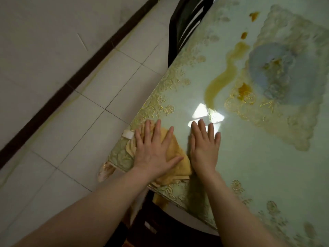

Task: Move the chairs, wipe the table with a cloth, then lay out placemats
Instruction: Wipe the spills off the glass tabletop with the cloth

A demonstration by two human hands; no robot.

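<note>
A yellow cloth (175, 154) lies crumpled at the near left corner of the table (249, 166), which has a pale green cover with gold floral patterns. My left hand (154, 150) presses flat on the cloth with fingers straight and spread. My right hand (204, 145) lies flat on the bare tabletop just right of the cloth, fingers straight. A long yellowish-brown spill (224, 75) runs across the table beyond my hands, with smaller orange-brown spots (244, 90) near it.
A dark chair (185, 24) stands at the table's far left side. Another dark chair (160, 223) sits below the near edge. White tiled floor (71, 139) and a wall with a dark skirting strip (53, 102) lie to the left. A white clip (128, 134) holds the table cover's edge.
</note>
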